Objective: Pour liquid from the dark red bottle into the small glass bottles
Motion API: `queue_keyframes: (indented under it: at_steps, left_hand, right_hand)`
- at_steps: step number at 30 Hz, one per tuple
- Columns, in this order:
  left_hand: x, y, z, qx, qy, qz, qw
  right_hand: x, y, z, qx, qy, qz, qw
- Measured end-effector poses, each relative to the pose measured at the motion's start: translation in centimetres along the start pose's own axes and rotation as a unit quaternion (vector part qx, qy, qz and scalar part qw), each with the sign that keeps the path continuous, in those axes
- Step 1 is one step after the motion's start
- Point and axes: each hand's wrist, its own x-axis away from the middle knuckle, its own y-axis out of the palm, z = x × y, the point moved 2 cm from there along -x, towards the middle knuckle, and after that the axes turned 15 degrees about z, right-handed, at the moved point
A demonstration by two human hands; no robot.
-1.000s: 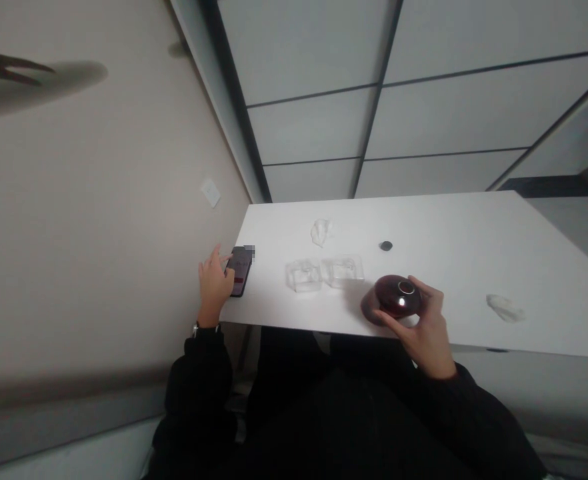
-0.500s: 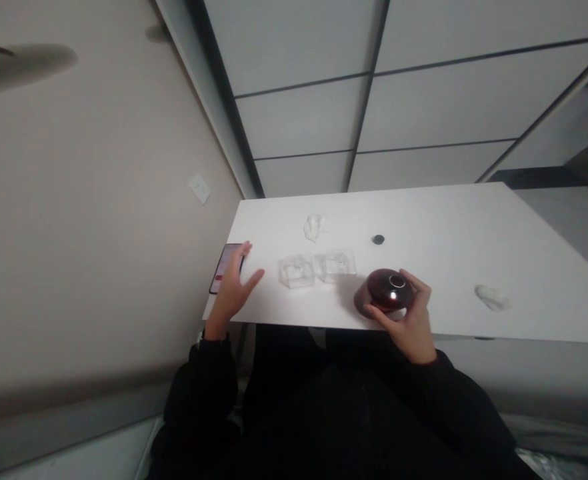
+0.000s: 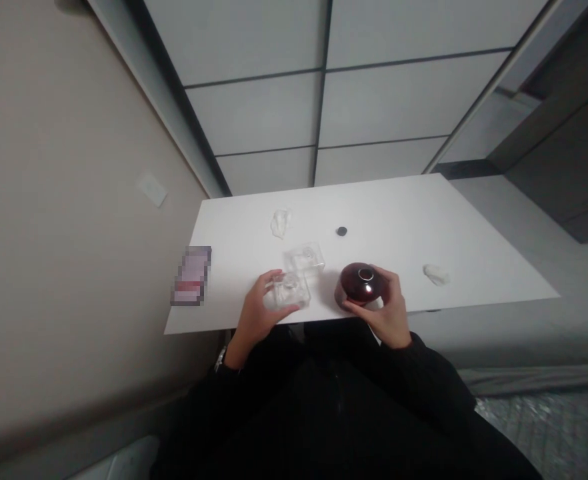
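Observation:
My right hand (image 3: 389, 310) is wrapped round a dark red, glossy round bottle (image 3: 357, 287) with an open neck on top, near the table's front edge. On its left, my left hand (image 3: 261, 310) grips a clear square container (image 3: 291, 292), thumb along the near side and fingers at the far left corner. A second clear container (image 3: 306, 259) sits just behind the first one, close to it or touching. Beyond the bottle lies a small dark round cap (image 3: 342, 231).
The white table (image 3: 394, 207) carries a crumpled tissue (image 3: 280, 223) at the back and another crumpled tissue (image 3: 436, 274) on the right. A pixelated phone (image 3: 192, 275) lies at the left edge, beside the wall. White panels stand behind the table.
My left hand has moved right, from beside the phone to the nearer clear container, and taken hold of it. My right hand still holds the bottle. The camera view has turned right.

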Motion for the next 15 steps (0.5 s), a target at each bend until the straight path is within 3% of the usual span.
queue_keyframes:
  at_steps: [7, 15]
  left_hand:
    - [1.7, 4.7, 0.7, 0.015, 0.009, -0.062, 0.998]
    - [2.0, 6.2, 0.5, -0.078, 0.073, -0.079, 0.991]
  right_hand:
    - [-1.7, -2.3, -0.4, 0.063, -0.087, -0.021, 0.994]
    - [-2.7, -2.3, -1.3, 0.11, -0.224, -0.081, 0.965]
